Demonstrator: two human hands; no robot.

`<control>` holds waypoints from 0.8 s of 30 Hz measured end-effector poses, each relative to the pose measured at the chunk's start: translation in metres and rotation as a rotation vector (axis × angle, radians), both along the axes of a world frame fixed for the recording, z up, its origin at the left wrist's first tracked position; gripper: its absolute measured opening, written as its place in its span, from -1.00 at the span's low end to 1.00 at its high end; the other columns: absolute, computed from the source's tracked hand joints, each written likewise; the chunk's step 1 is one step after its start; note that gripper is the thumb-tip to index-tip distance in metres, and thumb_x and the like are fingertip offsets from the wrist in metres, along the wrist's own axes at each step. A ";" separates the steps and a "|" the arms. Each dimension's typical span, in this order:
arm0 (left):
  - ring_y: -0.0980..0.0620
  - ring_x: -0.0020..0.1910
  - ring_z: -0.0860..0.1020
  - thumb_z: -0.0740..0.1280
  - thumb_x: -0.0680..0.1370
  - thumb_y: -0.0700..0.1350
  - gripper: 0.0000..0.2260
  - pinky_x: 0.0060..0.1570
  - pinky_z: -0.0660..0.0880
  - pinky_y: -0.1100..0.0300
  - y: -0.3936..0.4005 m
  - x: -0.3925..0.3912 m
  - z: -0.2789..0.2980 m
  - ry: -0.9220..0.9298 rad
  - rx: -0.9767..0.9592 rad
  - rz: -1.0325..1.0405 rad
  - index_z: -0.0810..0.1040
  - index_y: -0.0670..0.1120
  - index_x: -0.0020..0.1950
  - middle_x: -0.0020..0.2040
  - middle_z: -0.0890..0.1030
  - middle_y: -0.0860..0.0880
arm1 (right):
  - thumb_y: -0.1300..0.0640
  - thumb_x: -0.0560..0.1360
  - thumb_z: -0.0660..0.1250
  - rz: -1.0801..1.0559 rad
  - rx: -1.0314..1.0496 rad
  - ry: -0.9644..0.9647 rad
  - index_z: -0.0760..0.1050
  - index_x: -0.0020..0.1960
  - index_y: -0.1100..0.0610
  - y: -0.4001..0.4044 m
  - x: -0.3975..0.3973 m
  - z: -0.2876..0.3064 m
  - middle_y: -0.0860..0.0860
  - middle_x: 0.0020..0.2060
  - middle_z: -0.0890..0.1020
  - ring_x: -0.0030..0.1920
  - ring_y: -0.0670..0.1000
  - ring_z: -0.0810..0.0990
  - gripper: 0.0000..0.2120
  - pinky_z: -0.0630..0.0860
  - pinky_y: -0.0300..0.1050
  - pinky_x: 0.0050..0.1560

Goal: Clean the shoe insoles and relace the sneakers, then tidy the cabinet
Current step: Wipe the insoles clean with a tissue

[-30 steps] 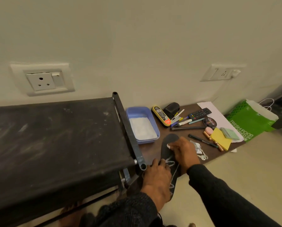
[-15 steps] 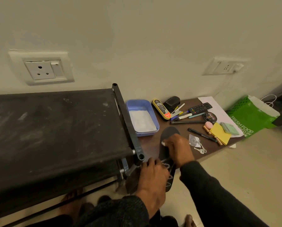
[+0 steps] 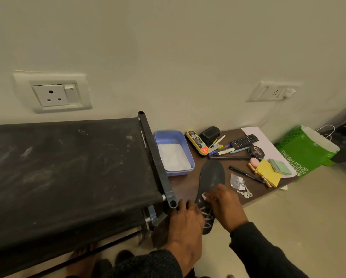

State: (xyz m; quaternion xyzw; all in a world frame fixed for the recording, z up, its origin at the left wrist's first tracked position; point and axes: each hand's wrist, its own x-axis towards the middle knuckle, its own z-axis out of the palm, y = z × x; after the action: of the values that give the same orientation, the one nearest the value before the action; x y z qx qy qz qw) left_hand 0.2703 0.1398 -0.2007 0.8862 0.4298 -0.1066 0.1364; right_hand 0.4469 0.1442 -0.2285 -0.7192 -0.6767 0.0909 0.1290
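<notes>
A dark shoe insole (image 3: 212, 175) lies lengthwise on a brown board (image 3: 185, 186), its toe end pointing to the wall. White streaks mark its near half. My left hand (image 3: 186, 219) grips the insole's heel end from the left. My right hand (image 3: 224, 205) presses a small white wipe (image 3: 204, 196) onto the middle of the insole, its fingers curled round the wipe. A blue tray (image 3: 190, 157) holding white powder stands just left of the insole's toe.
A black shoe rack (image 3: 67, 167) fills the left side, its corner post touching my left hand. On the board lie a yellow polish applicator (image 3: 197, 142), pens, a remote (image 3: 244, 140), a polish tin (image 3: 255, 151), sticky notes (image 3: 268, 174) and keys (image 3: 244, 192). A green bag (image 3: 300, 149) stands at right.
My right hand has slid with the wipe from the insole's toe end back toward the middle. My left hand keeps its grip on the heel.
</notes>
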 end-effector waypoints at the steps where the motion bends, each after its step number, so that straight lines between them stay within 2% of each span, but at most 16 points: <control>1: -0.27 0.38 0.23 0.41 0.50 -0.20 -0.37 0.26 0.43 -0.07 0.003 0.000 0.001 -0.004 0.005 0.006 0.26 -0.23 0.53 0.43 0.30 -0.20 | 0.16 0.57 0.36 -0.041 -0.003 -0.002 0.66 0.06 0.06 0.016 0.006 -0.001 -0.04 0.04 0.56 -0.01 -0.12 0.51 -0.87 0.43 -0.38 0.02; 3: -0.25 0.37 0.24 0.43 0.48 -0.17 -0.35 0.22 0.43 -0.05 0.006 0.001 0.001 -0.012 0.006 0.022 0.27 -0.23 0.52 0.41 0.32 -0.18 | 0.19 0.56 0.37 -0.122 0.002 0.011 0.67 0.05 0.07 0.039 0.013 0.000 -0.01 0.03 0.57 -0.01 -0.09 0.50 -0.87 0.49 -0.25 0.05; 4: -0.24 0.35 0.26 0.43 0.50 -0.14 -0.37 0.19 0.42 -0.05 0.007 0.002 0.003 -0.011 0.007 0.035 0.28 -0.22 0.51 0.40 0.33 -0.18 | 0.19 0.56 0.38 -0.148 0.018 0.020 0.68 0.05 0.07 0.045 0.012 0.000 -0.01 0.02 0.57 -0.02 -0.10 0.49 -0.87 0.49 -0.25 0.04; 6: -0.23 0.32 0.28 0.42 0.53 -0.11 -0.43 0.17 0.43 -0.05 0.006 0.006 0.005 0.007 0.008 0.039 0.33 -0.21 0.48 0.37 0.36 -0.18 | 0.16 0.57 0.37 -0.164 0.039 0.017 0.67 0.05 0.08 0.041 0.006 -0.001 0.00 0.02 0.57 -0.03 -0.10 0.49 -0.88 0.40 -0.37 -0.04; 9: -0.22 0.25 0.32 0.41 0.49 -0.18 -0.51 0.13 0.44 -0.07 0.003 0.012 0.010 0.041 0.010 0.033 0.41 -0.18 0.41 0.30 0.39 -0.19 | 0.11 0.58 0.36 -0.076 0.048 0.012 0.65 0.05 0.07 0.004 -0.010 -0.008 -0.06 -0.01 0.53 -0.08 -0.15 0.47 -0.88 0.33 -0.47 -0.12; 13: -0.20 0.23 0.36 0.38 0.53 -0.15 -0.59 0.12 0.43 -0.07 0.006 0.012 0.013 0.038 0.026 0.036 0.45 -0.13 0.38 0.29 0.42 -0.18 | 0.09 0.57 0.32 -0.003 0.004 -0.003 0.66 0.08 0.00 -0.027 -0.005 -0.010 -0.11 0.01 0.54 -0.05 -0.18 0.49 -0.84 0.33 -0.47 -0.05; 16: -0.18 0.23 0.35 0.38 0.55 -0.05 -0.59 0.09 0.41 -0.06 0.006 0.008 0.010 0.014 0.068 0.022 0.45 -0.09 0.38 0.28 0.44 -0.14 | 0.09 0.58 0.27 -0.071 0.009 -0.034 0.63 0.11 0.04 0.011 0.025 -0.008 -0.04 0.09 0.56 0.05 -0.12 0.50 -0.80 0.36 -0.37 0.04; 19: -0.18 0.25 0.34 0.39 0.55 -0.06 -0.59 0.14 0.41 -0.07 0.005 0.008 0.009 0.005 0.061 0.026 0.45 -0.07 0.37 0.30 0.43 -0.12 | 0.18 0.57 0.35 -0.207 0.004 -0.054 0.64 0.04 0.03 0.060 0.050 -0.005 -0.03 0.03 0.58 0.06 -0.06 0.54 -0.87 0.39 -0.32 -0.03; 22: -0.18 0.25 0.36 0.41 0.52 -0.09 -0.57 0.17 0.42 -0.07 0.006 0.012 0.013 0.018 0.039 0.030 0.45 -0.06 0.37 0.31 0.43 -0.14 | 0.23 0.53 0.38 -0.302 0.043 0.007 0.69 0.00 0.07 0.079 0.056 -0.002 0.01 0.01 0.64 0.06 0.00 0.58 -0.85 0.48 -0.18 0.07; 24: -0.18 0.26 0.37 0.42 0.51 -0.11 -0.57 0.16 0.41 -0.06 0.006 0.015 0.015 0.011 0.018 0.039 0.46 -0.06 0.37 0.31 0.43 -0.15 | 0.22 0.55 0.37 -0.294 0.051 0.003 0.68 0.04 0.08 0.066 0.045 -0.001 0.00 0.02 0.62 0.04 -0.03 0.55 -0.86 0.41 -0.26 0.03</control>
State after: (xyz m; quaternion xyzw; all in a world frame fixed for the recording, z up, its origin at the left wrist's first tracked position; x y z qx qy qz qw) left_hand 0.2855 0.1463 -0.1854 0.8782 0.4488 -0.1049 0.1278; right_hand 0.4917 0.2098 -0.2296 -0.8067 -0.5662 0.0548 0.1603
